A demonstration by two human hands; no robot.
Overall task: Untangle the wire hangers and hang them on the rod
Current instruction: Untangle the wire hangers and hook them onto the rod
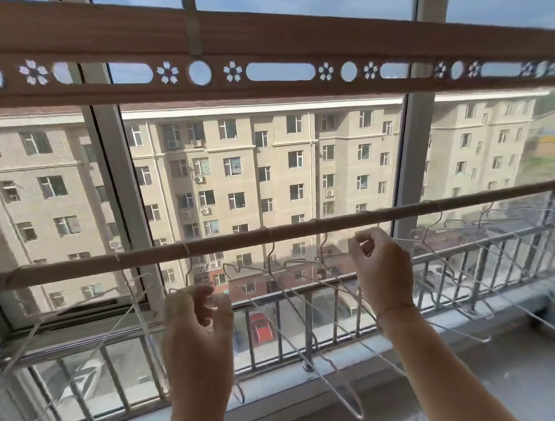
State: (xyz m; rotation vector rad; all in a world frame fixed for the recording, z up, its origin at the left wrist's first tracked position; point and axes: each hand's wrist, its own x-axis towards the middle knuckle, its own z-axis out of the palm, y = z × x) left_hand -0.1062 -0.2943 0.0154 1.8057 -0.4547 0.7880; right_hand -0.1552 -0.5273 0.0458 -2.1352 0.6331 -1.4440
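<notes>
A wooden rod slants across the window, rising to the right. Several thin wire hangers hook over it; a tangled bunch hangs in the middle between my hands. My left hand is below the rod, fingers pinched on a wire of one hanger. My right hand is just under the rod, fingertips closed on a hanger's wire near its hook. More wire hangers hang at the left and others at the right.
A brown perforated rail with flower cut-outs runs overhead. Behind the rod are window panes, a metal railing and a white sill. An apartment block stands outside.
</notes>
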